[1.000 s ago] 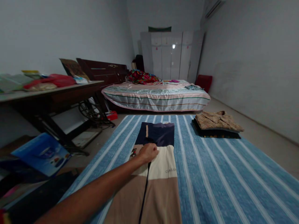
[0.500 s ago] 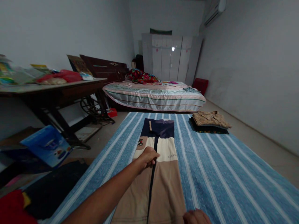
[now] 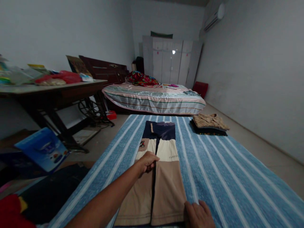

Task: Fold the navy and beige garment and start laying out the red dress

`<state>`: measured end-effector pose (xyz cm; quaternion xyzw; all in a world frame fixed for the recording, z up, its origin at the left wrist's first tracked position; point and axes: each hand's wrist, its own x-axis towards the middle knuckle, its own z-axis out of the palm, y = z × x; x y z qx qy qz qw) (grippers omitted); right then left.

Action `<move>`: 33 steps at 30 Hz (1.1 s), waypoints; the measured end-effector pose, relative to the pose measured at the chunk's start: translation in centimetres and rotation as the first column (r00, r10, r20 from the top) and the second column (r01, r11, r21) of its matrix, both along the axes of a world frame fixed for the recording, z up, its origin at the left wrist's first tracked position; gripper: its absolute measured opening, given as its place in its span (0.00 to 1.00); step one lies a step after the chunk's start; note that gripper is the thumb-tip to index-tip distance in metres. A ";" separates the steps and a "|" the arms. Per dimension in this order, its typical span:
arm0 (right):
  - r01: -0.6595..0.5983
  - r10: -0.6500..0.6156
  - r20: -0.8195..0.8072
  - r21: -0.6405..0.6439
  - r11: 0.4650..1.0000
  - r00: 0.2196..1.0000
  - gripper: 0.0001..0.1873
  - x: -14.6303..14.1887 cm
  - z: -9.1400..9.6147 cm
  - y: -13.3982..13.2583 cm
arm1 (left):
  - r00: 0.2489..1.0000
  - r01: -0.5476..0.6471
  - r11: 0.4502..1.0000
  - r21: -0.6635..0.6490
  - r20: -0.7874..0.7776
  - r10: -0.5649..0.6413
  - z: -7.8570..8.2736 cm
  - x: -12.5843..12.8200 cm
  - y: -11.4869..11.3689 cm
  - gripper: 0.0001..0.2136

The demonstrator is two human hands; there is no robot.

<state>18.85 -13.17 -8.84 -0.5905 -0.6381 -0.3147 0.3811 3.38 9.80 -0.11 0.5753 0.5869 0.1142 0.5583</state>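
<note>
The trousers, brown, cream and navy, lie flat on the blue striped cover, with the navy end away from the person and the brown hems near. The far edge of the cover is just beyond the navy end. To the left of the trousers, only a rather narrow strip of cover shows before its edge; to the right, the stripes spread much wider.

The left hand is on the trousers, beside the dark gap between the two legs. Its fingers are bent close together, but I cannot tell if they pinch the fabric. The right hand is at the right corner of the hems, with fingers curled a little; whether it grips there, I cannot tell. The left forearm crosses above the left side of the trousers and hides part of that leg.

To the right of the trousers, near their navy end but apart, is a stack of folded clothes. Beyond the trousers stands a bed, and behind it a pale wardrobe. Left of the trousers, past the cover's edge, are a dark cloth, a blue box and, farther, a cluttered table.
</note>
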 end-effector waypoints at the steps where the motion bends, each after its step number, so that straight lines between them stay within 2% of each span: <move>1: -0.004 0.004 -0.007 0.000 1.000 1.000 0.11 0.0 0.0 -0.1 | 1.000 0.008 1.000 -0.002 0.002 -0.008 -0.1 0.0 -0.2 0.13; 10: -0.026 0.025 -0.034 -0.016 1.000 0.999 0.11 -0.3 0.4 -0.8 | 0.997 0.068 0.997 -0.024 0.038 -0.067 -0.5 -0.1 -1.5 0.15; 17: 0.034 -0.044 -0.056 -0.171 0.985 0.997 0.14 -0.4 0.6 -0.8 | 0.993 0.099 0.994 -0.043 0.065 -0.096 -0.7 -0.5 -2.0 0.13; 22: -0.026 0.021 -0.037 -0.127 0.992 0.999 0.13 -0.3 1.0 -1.1 | 0.993 0.105 0.994 -0.023 0.056 -0.104 -0.3 -0.5 -2.2 0.13; 29: -0.021 0.020 -0.007 -0.123 0.992 1.000 0.13 -0.2 1.0 -1.3 | 0.987 0.146 0.987 0.061 -0.079 -0.141 -0.3 -0.5 -2.8 0.15; 33: -0.009 0.010 0.005 -0.102 0.995 1.000 0.13 -0.4 0.6 -1.0 | 0.964 0.175 0.958 0.226 -0.239 -0.120 -0.1 -0.3 -2.1 0.10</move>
